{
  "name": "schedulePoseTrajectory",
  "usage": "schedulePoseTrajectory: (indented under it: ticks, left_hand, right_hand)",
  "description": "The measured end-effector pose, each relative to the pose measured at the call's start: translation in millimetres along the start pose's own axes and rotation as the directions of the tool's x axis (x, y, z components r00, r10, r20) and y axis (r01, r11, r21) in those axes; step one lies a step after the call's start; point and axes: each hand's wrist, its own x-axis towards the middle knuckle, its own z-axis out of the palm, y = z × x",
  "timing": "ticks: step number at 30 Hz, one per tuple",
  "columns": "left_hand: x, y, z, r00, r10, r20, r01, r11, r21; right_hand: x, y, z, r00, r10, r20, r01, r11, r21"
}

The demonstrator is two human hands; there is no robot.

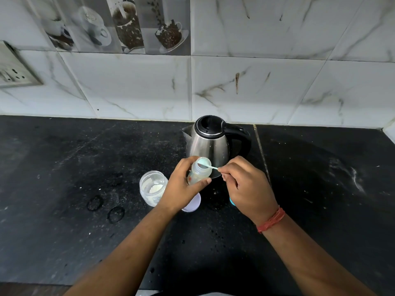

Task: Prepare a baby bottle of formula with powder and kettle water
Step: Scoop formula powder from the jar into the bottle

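A: Was there any writing you could make out on the baby bottle (199, 174)?

B: None that could be read; its side carried a small orange and red print, but that was too blurred to tell letters from pictures.

A: And the kettle (210, 144); any brand or water mark?

B: Nothing legible showed on its steel body or black lid; the powder jar (152, 188) bore no label that I could see.

A: The wall tiles (119, 24) with the cups?

B: One pictured cup had a faint mark on it, too soft to read; no numbers or signs stood anywhere else.
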Motion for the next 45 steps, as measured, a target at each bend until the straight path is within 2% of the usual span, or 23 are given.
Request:
schedulePoseTrajectory:
  ticks: [3,10,12,14,16,19,22,27,33,39,45]
  left_hand:
    - [0.7,0.8,1.6,1.0,0.001,0.005,-0.001,1.0,-0.009]
    - [2.3,0.7,9.5,1.0,0.0,0.021,0.0,1.0,-0.009]
    - [2.7,-0.9,11.7,0.999,-0.02,0.027,0.02,0.999,-0.028]
    - [2.3,-3.6,15.1,0.998,-0.041,0.041,0.043,0.998,-0.051]
    - [0.7,-5.7,19.0,0.996,-0.067,0.062,0.07,0.996,-0.048]
    - [-3.9,-12.0,27.7,0.988,-0.112,0.106,0.109,0.994,0.026]
    - [-9.1,-17.8,36.9,0.972,-0.176,0.152,0.163,0.982,0.094]
    - [-12.2,-24.0,51.6,0.952,-0.232,0.201,0.195,0.963,0.188]
    - [-10.4,-34.3,59.4,0.938,-0.245,0.245,0.194,0.957,0.217]
    - [-12.3,-37.0,55.2,0.943,-0.257,0.213,0.217,0.957,0.194]
    - [-16.4,-24.7,23.8,0.985,-0.085,0.148,0.055,0.978,0.199]
  right_hand:
    - [-0.4,1.3,-5.7,0.999,0.006,-0.046,-0.005,1.0,0.015]
    - [-0.9,8.0,-8.9,0.999,-0.004,-0.052,0.005,1.0,0.018]
    - [-2.5,10.8,-9.1,0.997,0.047,-0.06,-0.043,0.997,0.068]
    - [-4.6,13.7,-8.4,0.976,0.193,-0.1,-0.169,0.963,0.21]
    - [-6.5,18.4,-7.5,0.906,0.41,-0.105,-0.339,0.851,0.402]
    - [-15.5,28.3,-6.3,0.737,0.675,0.009,-0.533,0.574,0.622]
    - [-29.1,37.5,-4.4,0.62,0.777,0.106,-0.608,0.392,0.691]
    - [-45.8,45.0,-7.6,0.516,0.845,0.14,-0.638,0.271,0.72]
    - [-53.4,45.1,-13.6,0.491,0.859,0.146,-0.65,0.25,0.718]
    - [-52.1,43.9,-14.8,0.5,0.852,0.154,-0.648,0.251,0.719]
    - [-39.1,32.4,-1.1,0.544,0.822,0.17,-0.621,0.259,0.74]
